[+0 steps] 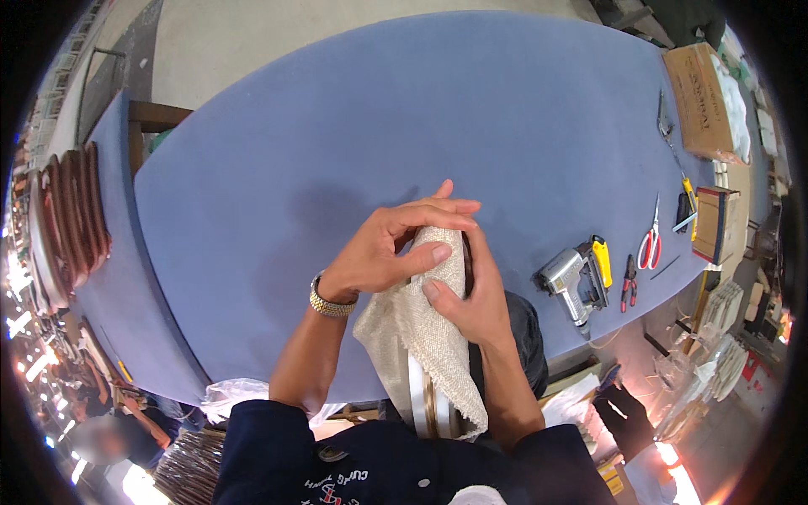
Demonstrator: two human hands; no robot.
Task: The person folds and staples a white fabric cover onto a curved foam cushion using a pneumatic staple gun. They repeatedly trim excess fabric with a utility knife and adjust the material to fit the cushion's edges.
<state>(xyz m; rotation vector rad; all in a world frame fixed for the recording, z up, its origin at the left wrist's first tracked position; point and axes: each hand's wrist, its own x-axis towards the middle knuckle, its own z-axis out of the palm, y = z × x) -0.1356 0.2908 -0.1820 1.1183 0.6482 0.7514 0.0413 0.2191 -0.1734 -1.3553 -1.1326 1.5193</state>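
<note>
A piece of beige woven fabric (438,307) is draped over a panel (418,391) with a white edge and a brown strip. The panel stands on its edge between my forearms, close to my body. My left hand (391,244), with a gold watch (330,306) at its wrist, curves over the fabric's top end, its thumb pressing the near face. From the other side my right hand (474,290) grips the covered panel, thumb on the fabric and fingers around the far edge. A loose flap of cloth hangs at the left, and the fabric's frayed edge runs downward.
On the blue-covered table (252,185), to the right, lie a pneumatic staple gun (576,282), red-handled pliers (629,284), scissors (650,244) and a yellow-handled tool (689,195). A cardboard box (703,101) stands far right. Brown padded pieces (74,215) are stacked at left.
</note>
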